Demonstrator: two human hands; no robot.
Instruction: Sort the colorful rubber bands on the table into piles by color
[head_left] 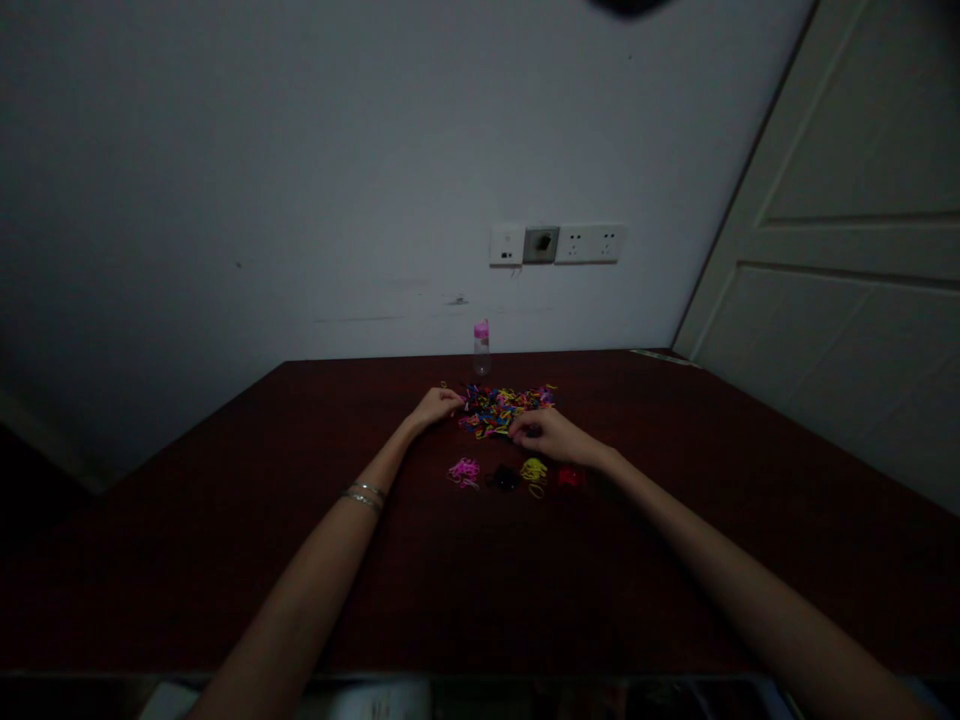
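Two bare forearms reached forward over the dark red-brown table [450, 580] as I looked on, and two shiny bangles [365, 495] circled the left one. Below the near edge of the tabletop, a pale object [382, 700] showed dimly.

Farther in, four small piles lay in a row, left to right: a pink pile [464, 472], a black pile [504, 478], a yellow pile [533, 469] and a red pile [570, 477]. One yellow loop stuck out at the near side of the yellow ones. The black and red piles were too dark to make out piece by piece.

Just beyond them spread a mixed heap of little coloured bands [499, 405], with the hands on either side of it. The right hand [553, 433] was at its near right side, thumb and forefinger curled close together; I could not tell whether anything was pinched between them. The left hand [437, 404] was at its left edge, fingertips drawn together, and what they gripped, if anything, I could not make out.

Behind the heap, a clear bottle with a pink top [481, 350] stood upright near the pale wall [337, 180]. Higher up the wall ran a row of socket plates [589, 243], and a panelled door [847, 210] rose to the right.
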